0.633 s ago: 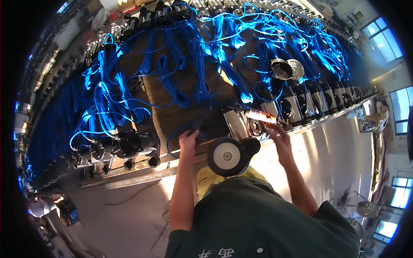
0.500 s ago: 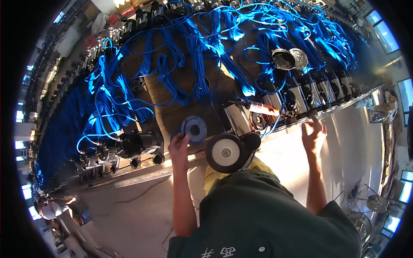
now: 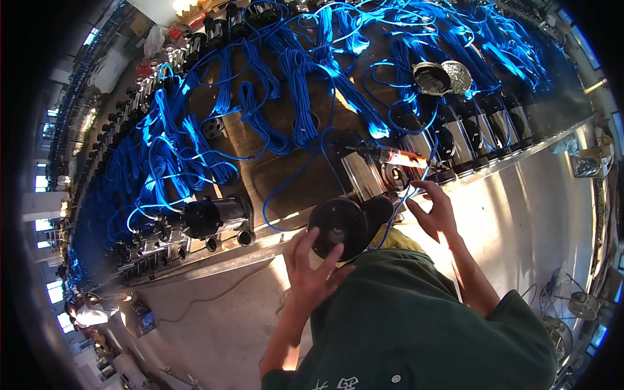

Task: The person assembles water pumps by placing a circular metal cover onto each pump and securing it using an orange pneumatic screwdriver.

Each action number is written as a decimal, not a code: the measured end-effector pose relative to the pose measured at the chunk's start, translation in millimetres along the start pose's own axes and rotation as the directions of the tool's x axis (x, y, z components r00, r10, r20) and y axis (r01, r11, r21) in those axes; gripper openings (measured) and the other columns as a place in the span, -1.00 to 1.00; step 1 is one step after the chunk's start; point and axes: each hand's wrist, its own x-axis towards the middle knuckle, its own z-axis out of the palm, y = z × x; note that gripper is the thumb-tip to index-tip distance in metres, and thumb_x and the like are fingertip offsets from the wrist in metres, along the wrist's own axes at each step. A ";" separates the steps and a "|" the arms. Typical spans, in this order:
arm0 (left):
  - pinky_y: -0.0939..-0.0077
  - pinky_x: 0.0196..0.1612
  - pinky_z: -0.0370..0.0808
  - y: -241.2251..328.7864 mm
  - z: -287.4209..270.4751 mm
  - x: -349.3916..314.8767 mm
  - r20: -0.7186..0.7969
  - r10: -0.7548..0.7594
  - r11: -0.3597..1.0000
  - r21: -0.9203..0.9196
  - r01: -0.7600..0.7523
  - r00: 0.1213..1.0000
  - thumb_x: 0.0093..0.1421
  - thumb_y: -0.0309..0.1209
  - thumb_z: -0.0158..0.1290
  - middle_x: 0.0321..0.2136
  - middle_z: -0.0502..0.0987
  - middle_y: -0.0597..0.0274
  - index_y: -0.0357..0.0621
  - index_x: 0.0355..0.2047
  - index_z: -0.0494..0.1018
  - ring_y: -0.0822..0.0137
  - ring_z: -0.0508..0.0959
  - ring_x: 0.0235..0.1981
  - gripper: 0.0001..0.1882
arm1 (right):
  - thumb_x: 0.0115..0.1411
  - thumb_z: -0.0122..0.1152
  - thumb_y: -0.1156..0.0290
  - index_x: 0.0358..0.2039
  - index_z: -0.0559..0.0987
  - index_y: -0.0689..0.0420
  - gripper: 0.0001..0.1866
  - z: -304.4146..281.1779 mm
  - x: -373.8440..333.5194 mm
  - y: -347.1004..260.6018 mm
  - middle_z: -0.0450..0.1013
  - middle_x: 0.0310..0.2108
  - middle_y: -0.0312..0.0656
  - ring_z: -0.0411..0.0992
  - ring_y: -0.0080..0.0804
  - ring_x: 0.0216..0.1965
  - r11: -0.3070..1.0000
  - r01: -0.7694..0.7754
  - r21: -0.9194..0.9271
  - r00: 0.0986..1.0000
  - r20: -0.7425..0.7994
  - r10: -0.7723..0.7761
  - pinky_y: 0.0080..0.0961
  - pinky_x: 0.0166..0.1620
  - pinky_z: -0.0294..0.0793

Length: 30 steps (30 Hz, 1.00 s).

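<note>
A black round pump housing (image 3: 377,213) with a side outlet stands at the table's near edge. A dark disc (image 3: 335,218) with a small central hole covers its round face. My left hand (image 3: 309,270) lies at the disc's near left edge, its fingers spread with tips on or just over it. My right hand (image 3: 437,218) is to the right of the housing, thumb and forefinger apart beside a thin blue cable (image 3: 389,227). Just beyond stands a shiny cylindrical pump body (image 3: 364,174), with an orange-and-white tube (image 3: 403,158) lying by it.
Bundles of blue cable (image 3: 299,97) cover much of the brown table (image 3: 279,185). More steel pump bodies (image 3: 458,143) line the right edge. A black-and-steel pump (image 3: 214,218) lies at left. Two round metal bowls (image 3: 431,78) sit at the back right.
My left hand has brought the grey disc over the housing, covering the pale round part seen before. My right hand has moved left and nearer the pump body.
</note>
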 end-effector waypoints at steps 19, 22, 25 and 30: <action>0.11 0.27 0.17 -27.2 12.8 31.5 0.170 -0.134 0.904 -0.382 0.190 0.976 -0.21 -0.29 0.42 0.23 0.19 -0.14 -0.29 0.25 0.04 -0.14 0.18 0.27 0.07 | 0.14 0.26 0.36 -0.01 0.49 0.23 -0.59 22.7 0.9 -40.6 0.55 -0.21 -0.04 0.53 -0.27 -0.15 0.960 -0.048 0.275 0.982 0.190 -0.005 -0.40 -0.09 0.47; 0.12 0.28 0.16 -28.9 11.5 30.5 0.187 -0.136 0.900 -0.387 0.200 0.973 -0.21 -0.29 0.42 0.23 0.19 -0.13 -0.28 0.25 0.05 -0.13 0.17 0.28 0.07 | 0.15 0.25 0.38 -0.02 0.49 0.23 -0.61 26.1 1.4 -41.9 0.56 -0.23 -0.06 0.53 -0.32 -0.19 0.955 -0.073 0.286 0.972 0.234 0.004 -0.42 -0.10 0.47; 0.13 0.28 0.15 -32.2 10.9 29.4 0.199 -0.126 0.900 -0.390 0.197 0.972 -0.21 -0.28 0.42 0.23 0.19 -0.12 -0.27 0.25 0.05 -0.13 0.16 0.29 0.07 | 0.17 0.25 0.38 -0.03 0.50 0.24 -0.63 21.6 5.0 -49.6 0.56 -0.25 -0.09 0.52 -0.39 -0.21 0.927 -0.161 0.339 0.951 0.306 0.053 -0.46 -0.14 0.49; 0.14 0.29 0.14 -32.7 10.7 34.7 0.233 -0.112 0.891 -0.406 0.201 0.966 -0.22 -0.25 0.43 0.25 0.16 -0.13 -0.28 0.26 0.04 -0.12 0.14 0.30 0.09 | 0.16 0.28 0.34 -0.03 0.51 0.22 -0.61 28.0 2.0 -24.0 0.55 -0.22 -0.12 0.52 -0.40 -0.19 0.874 -0.257 0.413 0.931 0.347 0.110 -0.47 -0.13 0.49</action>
